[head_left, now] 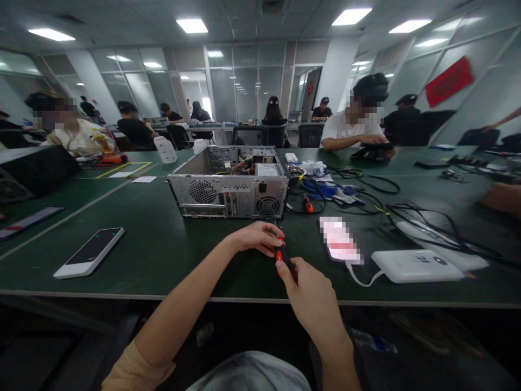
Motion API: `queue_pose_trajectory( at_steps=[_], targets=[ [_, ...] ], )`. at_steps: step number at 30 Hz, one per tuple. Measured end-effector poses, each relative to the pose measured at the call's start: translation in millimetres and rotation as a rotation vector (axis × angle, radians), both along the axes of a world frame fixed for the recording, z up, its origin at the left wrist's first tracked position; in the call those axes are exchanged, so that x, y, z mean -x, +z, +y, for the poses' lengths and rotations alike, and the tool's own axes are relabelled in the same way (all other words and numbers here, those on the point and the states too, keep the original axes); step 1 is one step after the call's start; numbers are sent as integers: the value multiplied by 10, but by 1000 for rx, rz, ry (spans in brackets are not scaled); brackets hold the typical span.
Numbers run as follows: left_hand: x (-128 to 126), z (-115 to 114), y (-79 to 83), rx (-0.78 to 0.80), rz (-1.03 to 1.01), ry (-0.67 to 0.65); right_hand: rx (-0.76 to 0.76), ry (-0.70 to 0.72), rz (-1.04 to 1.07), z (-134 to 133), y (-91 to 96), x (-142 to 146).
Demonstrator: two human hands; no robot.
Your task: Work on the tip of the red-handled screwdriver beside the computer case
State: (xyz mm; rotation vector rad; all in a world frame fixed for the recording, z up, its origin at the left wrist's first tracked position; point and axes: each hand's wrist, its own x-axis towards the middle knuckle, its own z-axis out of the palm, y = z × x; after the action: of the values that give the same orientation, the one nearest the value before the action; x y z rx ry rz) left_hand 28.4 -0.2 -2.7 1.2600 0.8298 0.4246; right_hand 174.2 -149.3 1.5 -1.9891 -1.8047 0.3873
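Note:
A screwdriver with a red and black handle (279, 254) points away from me, just in front of an opened computer case (240, 190). My right hand (311, 290) is closed round the rear of that handle, thumb along its red side. At the front of the screwdriver, my left hand (257, 238) has its fingers bent over the red end and touching it. The tip is hard to make out near the case's lower right corner. The case shows its rear panel to me, its top uncovered with cables inside.
A phone (340, 239) is cabled to a white power bank (419, 266) on the right. Another orange-red screwdriver (308, 204), blue gloves (331, 191) and black cables (378, 184) lie beyond. At left is a white handheld device (90, 252). Co-workers sit across the table.

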Motion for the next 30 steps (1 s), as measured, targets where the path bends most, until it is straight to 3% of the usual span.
queue_pose_trajectory(
  at_steps=[10, 19, 25, 30],
  targets=[
    [-48, -50, 39, -151, 125, 15, -39, -106, -8, 101, -64, 72],
    [57, -3, 71, -32, 8, -206, 29, -83, -168, 101, -38, 121],
    [58, 19, 36, 76, -75, -99, 49, -102, -134, 100, -6, 112],
    [28, 34, 1, 61, -28, -67, -80, -97, 9, 104, -46, 20]
  ],
)
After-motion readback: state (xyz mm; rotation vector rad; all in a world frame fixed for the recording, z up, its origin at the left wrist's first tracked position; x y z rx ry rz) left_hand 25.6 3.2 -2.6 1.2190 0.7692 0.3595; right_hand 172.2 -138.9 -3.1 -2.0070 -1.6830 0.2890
